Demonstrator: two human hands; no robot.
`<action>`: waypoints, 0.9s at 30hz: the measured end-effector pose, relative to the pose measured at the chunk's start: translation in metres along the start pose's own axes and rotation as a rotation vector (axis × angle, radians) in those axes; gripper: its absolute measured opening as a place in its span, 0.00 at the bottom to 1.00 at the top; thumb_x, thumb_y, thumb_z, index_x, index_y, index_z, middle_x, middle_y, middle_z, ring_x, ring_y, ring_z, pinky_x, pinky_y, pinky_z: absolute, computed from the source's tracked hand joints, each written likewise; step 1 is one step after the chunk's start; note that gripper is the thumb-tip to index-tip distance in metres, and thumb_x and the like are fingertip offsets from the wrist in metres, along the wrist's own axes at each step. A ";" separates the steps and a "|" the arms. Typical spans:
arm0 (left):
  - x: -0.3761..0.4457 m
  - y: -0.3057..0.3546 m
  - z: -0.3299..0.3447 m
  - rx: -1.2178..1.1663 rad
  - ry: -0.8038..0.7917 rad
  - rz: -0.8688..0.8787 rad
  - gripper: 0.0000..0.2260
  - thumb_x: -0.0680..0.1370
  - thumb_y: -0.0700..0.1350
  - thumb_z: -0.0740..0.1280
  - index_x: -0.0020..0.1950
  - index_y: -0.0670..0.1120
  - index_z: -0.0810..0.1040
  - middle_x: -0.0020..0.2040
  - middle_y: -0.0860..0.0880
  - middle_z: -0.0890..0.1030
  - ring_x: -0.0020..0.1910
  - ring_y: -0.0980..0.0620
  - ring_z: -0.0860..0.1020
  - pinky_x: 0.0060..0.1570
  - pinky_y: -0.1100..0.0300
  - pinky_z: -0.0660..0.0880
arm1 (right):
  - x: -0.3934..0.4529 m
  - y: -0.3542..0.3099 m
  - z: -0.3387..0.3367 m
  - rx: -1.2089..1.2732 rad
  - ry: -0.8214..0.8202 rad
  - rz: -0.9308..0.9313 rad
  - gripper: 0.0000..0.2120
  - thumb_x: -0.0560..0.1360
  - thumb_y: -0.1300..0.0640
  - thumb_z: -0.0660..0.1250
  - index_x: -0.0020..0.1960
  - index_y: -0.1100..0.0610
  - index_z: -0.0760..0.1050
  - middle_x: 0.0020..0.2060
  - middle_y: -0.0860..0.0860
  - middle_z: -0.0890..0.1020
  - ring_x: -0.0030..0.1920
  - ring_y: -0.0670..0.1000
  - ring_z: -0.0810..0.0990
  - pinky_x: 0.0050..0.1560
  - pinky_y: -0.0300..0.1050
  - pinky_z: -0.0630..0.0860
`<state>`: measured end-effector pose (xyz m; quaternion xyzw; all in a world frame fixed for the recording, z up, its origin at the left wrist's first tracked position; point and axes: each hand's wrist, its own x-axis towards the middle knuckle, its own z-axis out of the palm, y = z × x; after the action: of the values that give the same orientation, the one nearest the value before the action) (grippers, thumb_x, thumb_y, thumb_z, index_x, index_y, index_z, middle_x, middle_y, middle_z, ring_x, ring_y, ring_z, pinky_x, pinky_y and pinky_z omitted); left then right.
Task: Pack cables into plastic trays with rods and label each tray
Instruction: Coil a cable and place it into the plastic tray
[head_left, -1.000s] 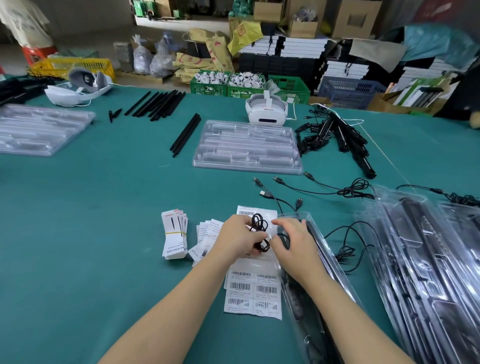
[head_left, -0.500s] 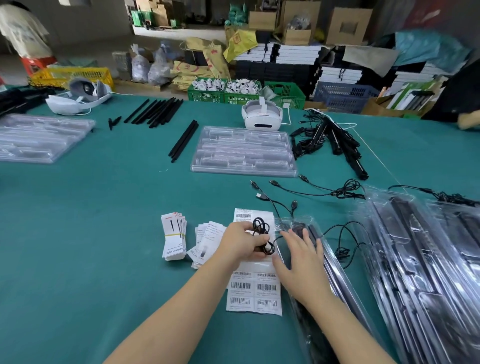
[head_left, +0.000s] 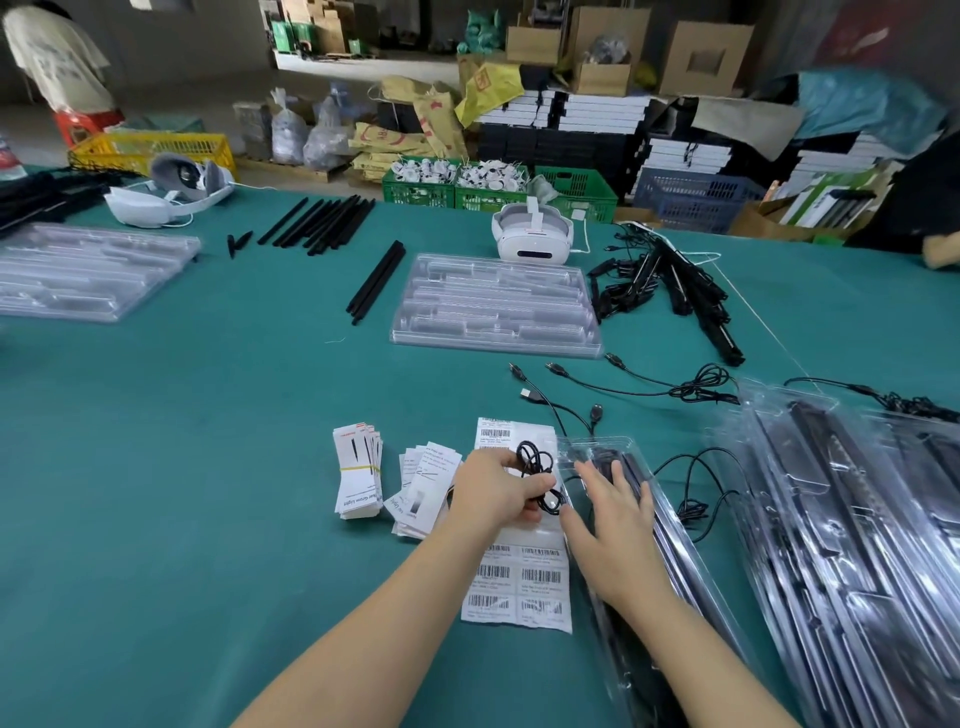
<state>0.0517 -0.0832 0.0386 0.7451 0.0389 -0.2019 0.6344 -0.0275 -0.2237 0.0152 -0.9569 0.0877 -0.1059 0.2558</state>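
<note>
A packing workshop or warehouse: stacked cardboard boxes (head_left: 706, 60) and plastic crates (head_left: 576, 192) beyond the desk's (head_left: 182, 467) far edge, clear trays (head_left: 496, 306) and barcode labels (head_left: 519, 582) on it.

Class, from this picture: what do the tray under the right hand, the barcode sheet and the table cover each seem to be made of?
Tray: looks like thin clear moulded plastic, glossy; highlights glint on it and dark rods show through.
Barcode sheet: white matt paper, probably adhesive labels, judging by the printed grid of barcodes.
Table cover: seemingly teal fabric or felt, dull, without reflections.
</note>
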 end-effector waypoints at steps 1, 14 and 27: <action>0.000 0.001 0.002 0.018 0.005 0.013 0.11 0.71 0.40 0.79 0.49 0.39 0.80 0.39 0.40 0.85 0.31 0.44 0.83 0.40 0.46 0.84 | 0.000 0.000 0.000 0.014 -0.003 0.001 0.27 0.81 0.49 0.59 0.78 0.50 0.58 0.77 0.47 0.64 0.80 0.51 0.47 0.77 0.54 0.34; -0.006 0.002 0.005 0.095 0.057 0.042 0.14 0.71 0.40 0.79 0.49 0.36 0.78 0.38 0.43 0.83 0.27 0.50 0.81 0.34 0.56 0.82 | 0.000 0.000 -0.003 0.077 -0.017 0.008 0.27 0.81 0.50 0.57 0.79 0.52 0.57 0.77 0.49 0.63 0.80 0.49 0.46 0.77 0.53 0.33; -0.013 0.011 0.002 0.292 0.069 0.081 0.13 0.69 0.41 0.75 0.47 0.39 0.75 0.45 0.42 0.83 0.40 0.43 0.83 0.41 0.47 0.83 | 0.001 0.002 -0.001 0.053 -0.030 0.008 0.27 0.82 0.49 0.56 0.79 0.53 0.58 0.77 0.49 0.62 0.80 0.50 0.45 0.77 0.55 0.33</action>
<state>0.0433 -0.0849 0.0532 0.8368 0.0010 -0.1539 0.5254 -0.0272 -0.2260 0.0154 -0.9509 0.0850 -0.0927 0.2828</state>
